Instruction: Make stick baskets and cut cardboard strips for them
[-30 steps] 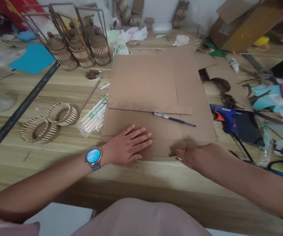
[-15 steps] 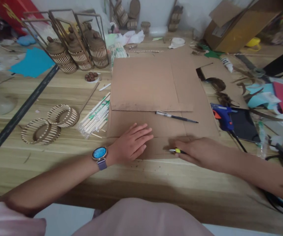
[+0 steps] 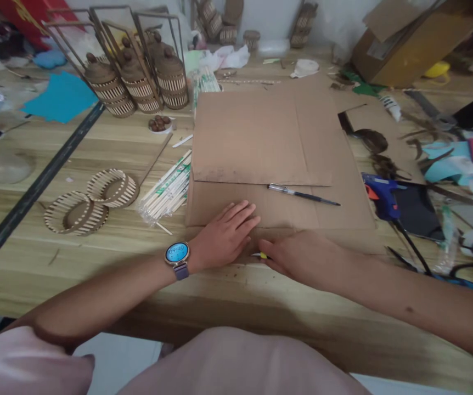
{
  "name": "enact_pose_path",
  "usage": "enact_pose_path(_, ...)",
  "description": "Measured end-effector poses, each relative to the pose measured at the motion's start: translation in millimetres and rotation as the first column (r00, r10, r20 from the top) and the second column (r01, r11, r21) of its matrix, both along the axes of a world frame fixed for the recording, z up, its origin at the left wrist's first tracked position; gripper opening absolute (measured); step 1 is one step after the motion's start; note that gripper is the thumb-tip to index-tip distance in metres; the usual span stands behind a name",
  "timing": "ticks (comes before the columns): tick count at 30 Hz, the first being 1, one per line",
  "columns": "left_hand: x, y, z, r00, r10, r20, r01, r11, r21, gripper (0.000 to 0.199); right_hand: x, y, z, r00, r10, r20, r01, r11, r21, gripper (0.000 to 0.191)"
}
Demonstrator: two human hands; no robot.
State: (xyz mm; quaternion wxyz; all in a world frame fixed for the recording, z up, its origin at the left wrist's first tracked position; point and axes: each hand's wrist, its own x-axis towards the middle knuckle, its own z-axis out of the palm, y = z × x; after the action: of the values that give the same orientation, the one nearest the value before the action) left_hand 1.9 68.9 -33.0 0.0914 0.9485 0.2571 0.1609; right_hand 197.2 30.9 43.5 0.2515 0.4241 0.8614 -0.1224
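My left hand [image 3: 226, 233] lies flat on the near part of a large brown cardboard sheet [image 3: 343, 214], fingers stretched out. Close beside its fingertips, my right hand [image 3: 292, 253] is closed around a small yellow-handled utility knife [image 3: 263, 255]. Most of the knife is hidden by my fingers; its blade end points left, low over the sheet's near edge. A smaller cardboard piece [image 3: 248, 137] rests on top of the large sheet. Just beyond my hands lies a black pen [image 3: 304, 195] with a clear end.
To the left are two striped round baskets [image 3: 75, 214] and packs of wooden chopsticks [image 3: 166, 189]. Lidded lantern-like baskets [image 3: 173, 79] stand behind, by a small dish of brown beads [image 3: 159, 124]. A blue glue gun [image 3: 380, 195] and scissors [image 3: 401, 258] lie to the right.
My right hand has drawn the knife left along the near cardboard strip, close to my left hand. My left hand stays pressed on the cardboard. The view has shifted slightly.
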Motion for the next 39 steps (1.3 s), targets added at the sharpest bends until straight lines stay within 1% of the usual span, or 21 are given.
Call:
enact_pose_path(4,0.3,-0.2,-0.1,1.0,0.0,-0.009,0.0,1.0,0.026,0.041,-1.3,-0.1,0.1,1.0,-0.001,0.014,0.001,1.0,-0.001,0.022)
enact_pose_path(9,0.3,0.1,1.2,1.0,-0.002,-0.02,0.002,1.0,0.007,0.041,0.0,0.1,-2.7,0.999,0.045,-0.004,-0.045,0.997,0.061,0.015)
enact_pose_path(14,0.3,0.1,0.7,1.0,0.004,-0.004,-0.004,1.0,-0.017,0.04,2.5,3.3,0.1,0.998,0.057,-0.015,-0.057,0.998,0.004,0.02)
enact_pose_path(19,0.5,-0.1,0.2,1.0,0.004,0.004,-0.004,1.0,-0.008,0.04,2.1,4.1,2.3,0.998,0.051,-0.04,-0.051,0.999,-0.007,0.021)
enact_pose_path(24,1.0,-0.5,2.1,1.0,0.009,-0.02,-0.009,1.0,0.021,0.04,1.1,4.3,5.0,0.999,0.043,-0.017,-0.043,0.999,-0.02,0.023)
enact_pose_path(29,1.4,-0.8,1.8,0.999,0.013,-0.03,-0.013,1.0,0.014,0.04,-3.7,-1.5,1.7,0.998,0.052,0.041,-0.054,0.997,0.058,0.02)
enact_pose_path(32,0.9,-0.8,0.5,0.999,0.006,-0.033,-0.005,1.0,0.018,0.041,-11.2,-7.4,-1.1,0.994,0.068,0.091,-0.077,0.991,0.11,0.032)
enact_pose_path(34,0.3,-0.8,0.0,0.999,0.001,-0.035,-0.001,1.0,0.012,0.042,-16.2,-10.4,-2.1,0.993,0.064,0.097,-0.076,0.989,0.129,0.034)
enact_pose_path(37,-0.5,-0.7,0.1,0.999,-0.009,-0.034,0.009,1.0,0.007,0.043,-19.9,-12.1,-2.6,0.994,0.051,0.096,-0.062,0.991,0.121,0.038)
enact_pose_path(39,-0.9,-0.4,0.6,0.999,-0.015,-0.03,0.015,1.0,0.008,0.044,-19.1,-11.8,-3.2,0.993,0.053,0.109,-0.064,0.993,0.095,0.046)
